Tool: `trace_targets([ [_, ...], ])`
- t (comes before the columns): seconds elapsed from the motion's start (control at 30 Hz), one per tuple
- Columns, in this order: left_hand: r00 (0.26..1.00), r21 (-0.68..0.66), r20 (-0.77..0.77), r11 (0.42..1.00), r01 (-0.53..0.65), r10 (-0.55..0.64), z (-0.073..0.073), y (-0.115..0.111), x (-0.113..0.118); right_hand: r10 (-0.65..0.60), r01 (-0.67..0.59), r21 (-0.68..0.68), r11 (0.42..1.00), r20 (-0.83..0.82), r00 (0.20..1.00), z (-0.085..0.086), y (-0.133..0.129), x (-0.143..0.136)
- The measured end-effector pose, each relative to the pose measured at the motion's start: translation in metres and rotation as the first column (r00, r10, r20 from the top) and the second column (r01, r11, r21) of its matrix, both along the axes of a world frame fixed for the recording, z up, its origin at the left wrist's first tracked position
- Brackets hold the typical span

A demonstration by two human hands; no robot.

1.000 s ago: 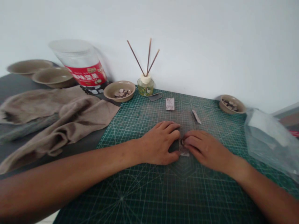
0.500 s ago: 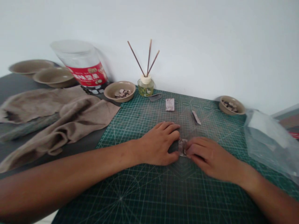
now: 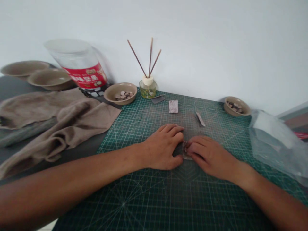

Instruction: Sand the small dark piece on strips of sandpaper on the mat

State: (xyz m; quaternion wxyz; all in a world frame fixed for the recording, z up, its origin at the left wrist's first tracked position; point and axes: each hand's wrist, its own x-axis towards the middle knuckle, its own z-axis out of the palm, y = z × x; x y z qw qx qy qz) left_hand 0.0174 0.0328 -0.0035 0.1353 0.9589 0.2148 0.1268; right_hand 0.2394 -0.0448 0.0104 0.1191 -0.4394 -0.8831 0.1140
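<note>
A small dusty grey sheet (image 3: 186,157), which looks like sandpaper, lies flat on the green cutting mat (image 3: 149,199). My left hand (image 3: 166,149) rests palm down at its left edge, thumb and index finger spread apart and touching the sheet or the mat beside it. Over the sheet, my right hand (image 3: 208,157) has its fingertips pinched together. Whatever is between them is hidden by the fingers. Beyond my hands lie a pale dusty square piece (image 3: 173,106), a narrow curled piece (image 3: 200,119) and a dark grey piece (image 3: 158,99).
Bowls with small round pieces stand at the back, one left (image 3: 120,94) and one right (image 3: 237,106). A reed diffuser (image 3: 147,88) is by the wall. On the left are a brown cloth (image 3: 79,118), a red-labelled jar (image 3: 84,75) and stacked bowls (image 3: 51,78); right, a plastic bag (image 3: 271,141).
My right hand has slid left across the sheet, closer to my left hand, covering more of it. My left hand keeps its place on the mat. The whole view has shifted slightly.
</note>
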Motion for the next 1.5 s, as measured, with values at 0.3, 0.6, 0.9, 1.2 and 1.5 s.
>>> trace_targets([
  [0.3, 1.0, -0.002, 0.006, 1.0, -0.022, 0.022, -0.0003, -0.003, 0.0012, -0.02, 0.019, 0.027, 0.999, 0.023, 1.0, 0.0021, 0.0054, 0.0019],
  [0.6, 1.0, 0.008, 0.006, 1.0, -0.022, 0.022, 0.0002, -0.0034, 0.0012, -0.044, 0.043, 0.052, 0.998, 0.025, 0.999, -0.0012, 0.0045, 0.0005],
  [0.9, 1.0, 0.0, -0.008, 1.0, -0.015, 0.015, 0.001, -0.0026, 0.0008, -0.01, 0.01, 0.008, 1.0, 0.016, 1.0, -0.0012, 0.0012, 0.0012],
  [1.2, 1.0, 0.002, -0.005, 1.0, -0.015, 0.015, 0.0007, -0.0029, 0.0012, 0.045, -0.046, -0.032, 0.998, -0.013, 0.999, -0.0021, 0.0032, -0.0004],
  [1.5, 1.0, -0.009, -0.006, 1.0, -0.013, 0.013, 0.0013, -0.0029, 0.0006, 0.006, -0.005, -0.049, 0.999, 0.016, 1.0, -0.0012, 0.0039, 0.0047],
])
